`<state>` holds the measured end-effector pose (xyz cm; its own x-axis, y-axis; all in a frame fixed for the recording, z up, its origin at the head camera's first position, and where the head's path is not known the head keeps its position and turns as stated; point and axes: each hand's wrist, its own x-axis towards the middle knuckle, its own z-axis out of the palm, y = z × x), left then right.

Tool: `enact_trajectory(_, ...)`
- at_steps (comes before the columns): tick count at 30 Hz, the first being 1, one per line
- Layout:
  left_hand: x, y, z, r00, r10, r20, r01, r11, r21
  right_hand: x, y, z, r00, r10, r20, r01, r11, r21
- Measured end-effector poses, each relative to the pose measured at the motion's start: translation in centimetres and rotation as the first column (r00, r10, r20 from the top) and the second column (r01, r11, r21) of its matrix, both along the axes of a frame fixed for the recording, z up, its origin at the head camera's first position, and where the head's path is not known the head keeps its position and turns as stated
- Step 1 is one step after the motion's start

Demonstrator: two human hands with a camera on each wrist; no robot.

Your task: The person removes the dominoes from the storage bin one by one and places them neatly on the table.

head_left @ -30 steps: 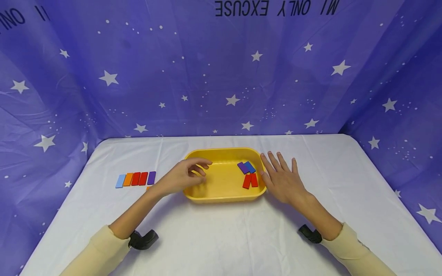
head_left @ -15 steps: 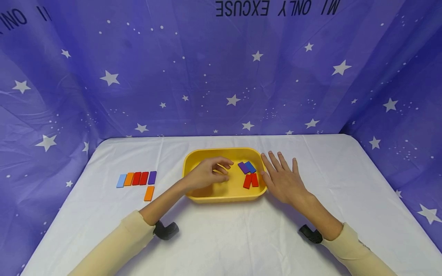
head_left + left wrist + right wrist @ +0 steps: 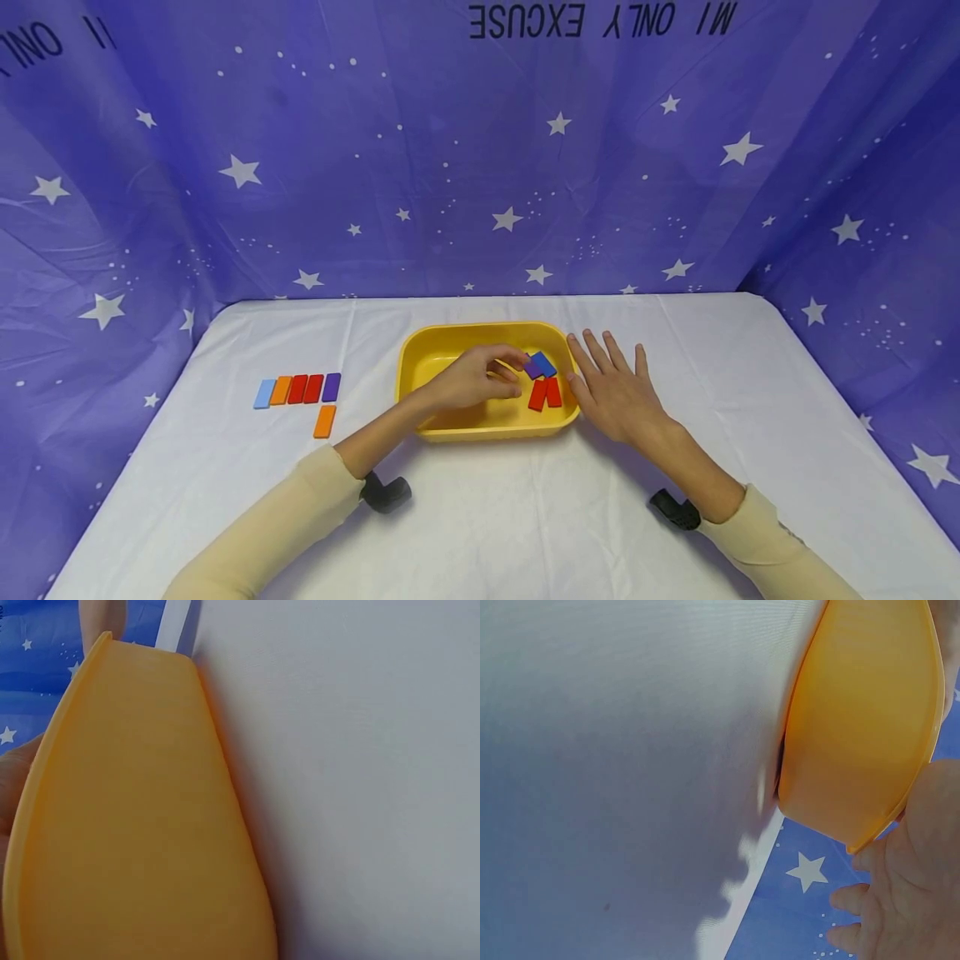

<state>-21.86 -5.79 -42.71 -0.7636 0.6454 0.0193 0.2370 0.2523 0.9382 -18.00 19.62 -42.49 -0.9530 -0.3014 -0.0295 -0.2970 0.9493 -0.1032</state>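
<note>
In the head view my left hand [image 3: 476, 379] reaches over a yellow tray [image 3: 435, 435], its fingers loosely bent and nothing visible between them. Its fingertips are beside a purple tile [image 3: 533, 369], partly covering it; whether they touch cannot be seen. Against that tile lies a blue tile [image 3: 544, 363]. Two red tiles [image 3: 553, 392] sit nearer me in the tray. My right hand [image 3: 617, 400] has straight, spread fingers at the tray's right edge. In the right wrist view, part of the right hand [image 3: 915, 877] shows by the tray's rim [image 3: 936, 712].
Left of the tray, on the white-covered table [image 3: 480, 525], several tiles stand in a row, from a light blue tile [image 3: 264, 393] to a purple one. A single orange tile [image 3: 325, 422] lies below its right end. A starry blue curtain [image 3: 420, 167] surrounds the table.
My left hand has moved right across the tray, from its left side to the tiles. The orange tile below the row has come fully into view. My right hand stays put.
</note>
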Motion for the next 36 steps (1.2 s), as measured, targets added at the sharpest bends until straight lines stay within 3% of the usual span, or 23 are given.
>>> enact_trajectory(10,-0.1,1.4,-0.5,1.0,-0.022,0.013,0.023,0.998,-0.051,0.0,0.0,0.0,1.0,0.004,0.003,-0.004,1.0,-0.012)
enact_trajectory(24,-0.6,2.6,-0.9,0.998,-0.015,-0.068,0.006,0.991,-0.131,0.0,0.1,0.0,1.0,0.014,-0.007,-0.014,1.0,-0.014)
enact_trajectory(31,-0.9,3.1,-1.3,0.988,-0.079,-0.134,0.042,0.965,-0.258,-0.1,0.2,-0.2,1.0,0.017,-0.013,-0.017,1.0,-0.003)
enact_trajectory(36,-0.9,3.3,-1.5,0.982,-0.1,-0.162,0.052,0.96,-0.277,0.0,0.3,-0.2,1.0,0.021,-0.013,-0.021,1.0,-0.008)
